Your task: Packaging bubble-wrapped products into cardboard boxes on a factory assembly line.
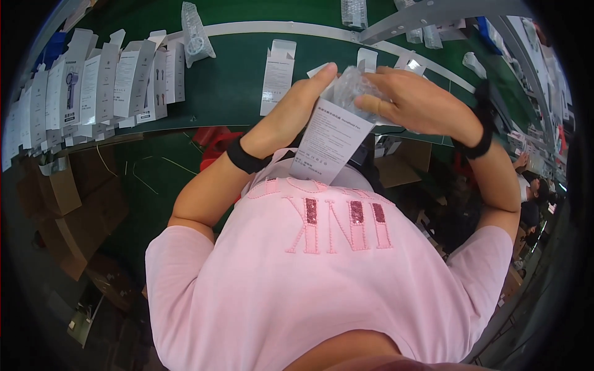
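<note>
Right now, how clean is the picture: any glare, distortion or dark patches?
Head view: the white strip across the table bows with the fisheye, and the picture's corners fall black; head view: pale glints on the bubble wrap in the right hand; head view: cardboard boxes at lower left look dim.

Holds both arms bent at the elbow and spread to the sides, turned inward toward the middle. Angles left forearm (210,182) up and rightward, ending in a nearly straight wrist (257,145). Extends left hand (297,114) up toward the centre, in a grasp, with one digit (325,74) slanting up and most other fingers out of sight. Raises right forearm (498,176) more steeply, then points right hand (417,99) leftward. Bends right thumb (374,106) in below the fingers (385,77), in a pinching grip, near the left hand.
</note>
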The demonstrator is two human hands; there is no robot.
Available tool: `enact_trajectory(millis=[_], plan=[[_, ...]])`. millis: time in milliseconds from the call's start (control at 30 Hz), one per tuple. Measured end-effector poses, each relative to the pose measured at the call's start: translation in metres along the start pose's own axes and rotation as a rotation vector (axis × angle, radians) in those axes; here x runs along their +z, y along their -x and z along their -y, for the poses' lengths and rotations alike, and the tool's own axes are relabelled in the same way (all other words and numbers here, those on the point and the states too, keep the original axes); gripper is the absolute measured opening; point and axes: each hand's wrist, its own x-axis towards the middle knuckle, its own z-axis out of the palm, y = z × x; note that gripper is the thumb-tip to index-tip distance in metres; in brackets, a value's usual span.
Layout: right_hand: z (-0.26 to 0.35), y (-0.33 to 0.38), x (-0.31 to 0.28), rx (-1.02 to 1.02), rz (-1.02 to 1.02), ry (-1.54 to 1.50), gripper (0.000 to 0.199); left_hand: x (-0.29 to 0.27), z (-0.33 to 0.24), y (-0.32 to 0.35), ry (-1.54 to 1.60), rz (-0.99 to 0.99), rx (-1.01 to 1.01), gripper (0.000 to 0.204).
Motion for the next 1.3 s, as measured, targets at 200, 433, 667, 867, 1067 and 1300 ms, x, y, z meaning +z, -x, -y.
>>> enact_trajectory(millis=[200,433,667,867,1067,1300], plan=[[0.030,-0.036,-0.038,0.069,-0.032,-0.393,0.028,0.007,-0.007,0.013,-0.167,-0.085,0.283,0.070],[0.054,-0.068,-0.050,0.223,-0.531,-1.930,0.052,-0.012,-0.011,0.013,-0.143,-0.024,0.198,0.073],[0.053,-0.041,-0.031,0.239,0.009,-0.444,0.030,-0.019,-0.012,0.009,-0.052,-0.032,0.146,0.078],[0.047,-0.050,-0.034,0.110,-0.089,-0.276,0.008,-0.010,-0.019,0.010,-0.128,-0.035,0.169,0.077],[0.035,-0.065,-0.046,0.240,0.849,-0.974,0.026,-0.016,-0.008,0.018,-0.018,0.091,0.217,0.064],[0.018,-0.006,-0.034,0.136,-0.714,-0.718,0.043,-0.051,-0.002,0.024,0.080,0.034,0.435,0.094]])
